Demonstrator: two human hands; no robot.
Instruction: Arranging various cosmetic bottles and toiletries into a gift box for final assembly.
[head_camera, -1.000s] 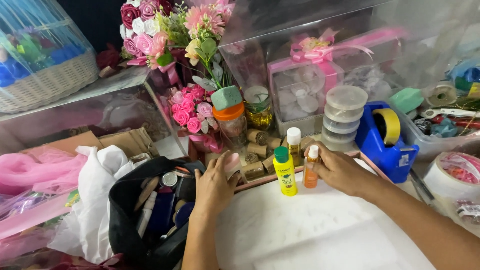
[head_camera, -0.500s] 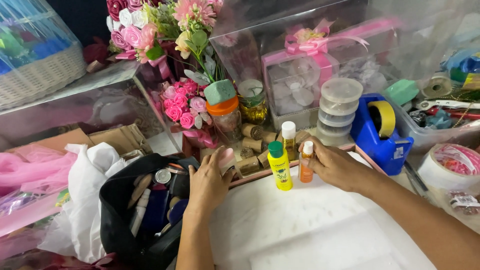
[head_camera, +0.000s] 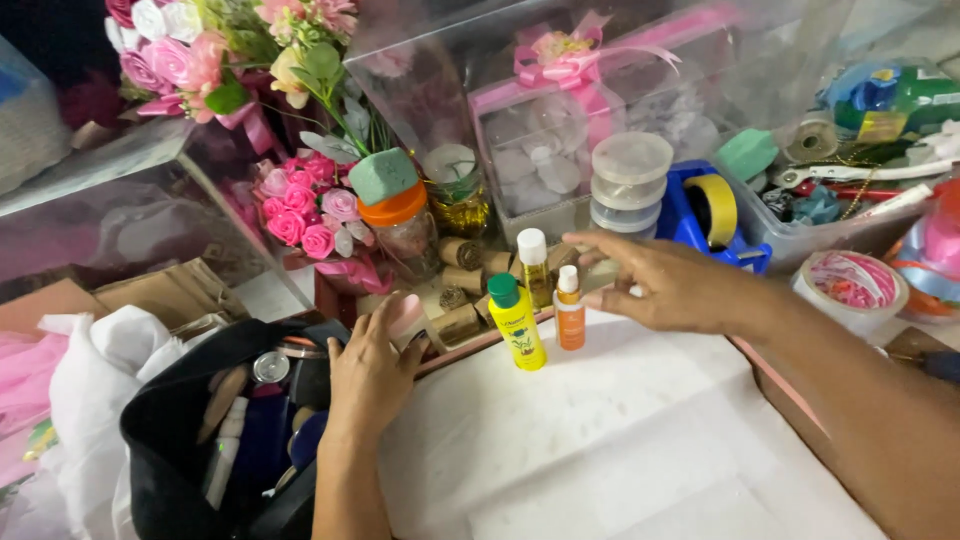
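My left hand (head_camera: 368, 372) rests at the rim of a black bag (head_camera: 190, 450) and grips a small pink-capped item (head_camera: 406, 316). My right hand (head_camera: 668, 283) hovers open just right of a small orange bottle with a white cap (head_camera: 570, 315), fingers spread and not touching it. A yellow bottle with a green cap (head_camera: 518, 328) stands next to the orange one on the white marble-look surface (head_camera: 600, 430). Behind them a third bottle with a white cap (head_camera: 534, 265) stands in a tray with several cork-like rolls (head_camera: 462, 252).
Pink paper roses (head_camera: 300, 205) and a jar with an orange lid (head_camera: 402, 225) stand behind. A stack of clear round tubs (head_camera: 628, 185), a blue tape dispenser (head_camera: 712, 215), a tape roll (head_camera: 852, 288) and a clear gift box with a pink bow (head_camera: 560, 120) crowd the right.
My right hand has let go of the orange bottle and drawn back to the right with fingers spread. The view has shifted, so everything sits further left and higher.
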